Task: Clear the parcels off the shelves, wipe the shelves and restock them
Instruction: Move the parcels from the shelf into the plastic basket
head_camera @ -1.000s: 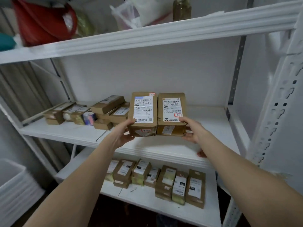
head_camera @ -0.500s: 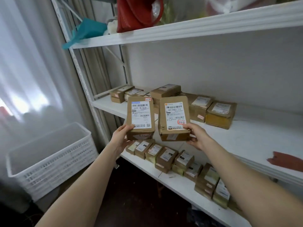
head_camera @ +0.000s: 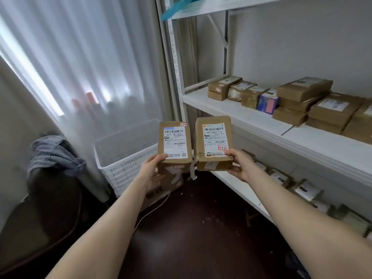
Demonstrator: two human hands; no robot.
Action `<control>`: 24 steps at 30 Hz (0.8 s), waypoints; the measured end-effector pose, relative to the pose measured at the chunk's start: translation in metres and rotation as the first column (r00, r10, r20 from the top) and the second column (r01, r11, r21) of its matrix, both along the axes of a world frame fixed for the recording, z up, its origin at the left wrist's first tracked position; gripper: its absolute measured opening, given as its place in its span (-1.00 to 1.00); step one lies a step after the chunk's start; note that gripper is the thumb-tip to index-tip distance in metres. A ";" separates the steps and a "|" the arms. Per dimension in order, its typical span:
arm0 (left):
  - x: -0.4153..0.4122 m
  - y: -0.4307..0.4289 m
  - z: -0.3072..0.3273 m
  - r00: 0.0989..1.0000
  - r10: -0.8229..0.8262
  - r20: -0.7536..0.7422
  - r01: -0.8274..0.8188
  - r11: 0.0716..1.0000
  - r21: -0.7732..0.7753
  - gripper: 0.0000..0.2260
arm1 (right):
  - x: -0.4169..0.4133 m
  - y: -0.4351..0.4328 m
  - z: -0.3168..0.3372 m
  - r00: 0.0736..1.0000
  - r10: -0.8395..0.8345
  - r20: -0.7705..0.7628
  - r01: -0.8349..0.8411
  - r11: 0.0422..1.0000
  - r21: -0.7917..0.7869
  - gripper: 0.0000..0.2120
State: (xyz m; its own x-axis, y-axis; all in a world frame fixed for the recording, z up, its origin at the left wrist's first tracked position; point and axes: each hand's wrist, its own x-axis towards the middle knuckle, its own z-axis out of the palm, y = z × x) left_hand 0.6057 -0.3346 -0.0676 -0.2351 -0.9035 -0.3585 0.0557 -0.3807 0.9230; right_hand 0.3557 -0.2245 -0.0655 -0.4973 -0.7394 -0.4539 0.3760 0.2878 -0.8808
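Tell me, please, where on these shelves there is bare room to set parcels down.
The middle shelf is bare along its front, between its edge and the stacked parcels, which crowd the back. The lower shelf also shows a bare front strip, in front of its row of parcels. The white basket is open at the top.

1. The single view comes from a wide-angle camera worn on the person's head, looking forward and down along both forearms.
2. It faces the corner where the white shelving meets the curtain. The shelves run off to the right, and the curtain fills the left.
3. The left hand, gripping the left parcel, and the right hand, gripping the right parcel, sit near centre at arm's length.
4. The white basket and the dark floor lie lower and farther off.
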 end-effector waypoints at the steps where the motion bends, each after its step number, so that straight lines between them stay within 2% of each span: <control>1: 0.011 -0.008 -0.003 1.000 0.017 0.002 -0.017 1.000 0.007 -0.62 | 0.010 -0.013 -0.004 1.000 0.017 0.005 -0.017 1.000 0.007 -0.97; 11: 0.068 -0.103 -0.034 0.982 0.187 0.007 -0.187 0.981 0.059 -0.68 | 0.055 -0.155 -0.022 0.987 0.159 -0.023 -0.157 0.984 0.083 -0.93; 24: 0.065 -0.326 -0.059 0.942 0.334 0.048 -0.337 0.938 0.080 -0.62 | 0.047 -0.422 -0.034 0.955 0.298 -0.011 -0.296 0.952 0.077 -0.93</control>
State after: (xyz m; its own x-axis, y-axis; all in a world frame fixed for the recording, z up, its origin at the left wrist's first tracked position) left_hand 0.6708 -0.6608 -0.1270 0.0892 -0.8933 -0.4405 0.1639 -0.4230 0.8912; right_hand 0.4030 -0.6464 -0.0991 -0.2710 -0.8201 -0.5041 0.2446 0.4478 -0.8600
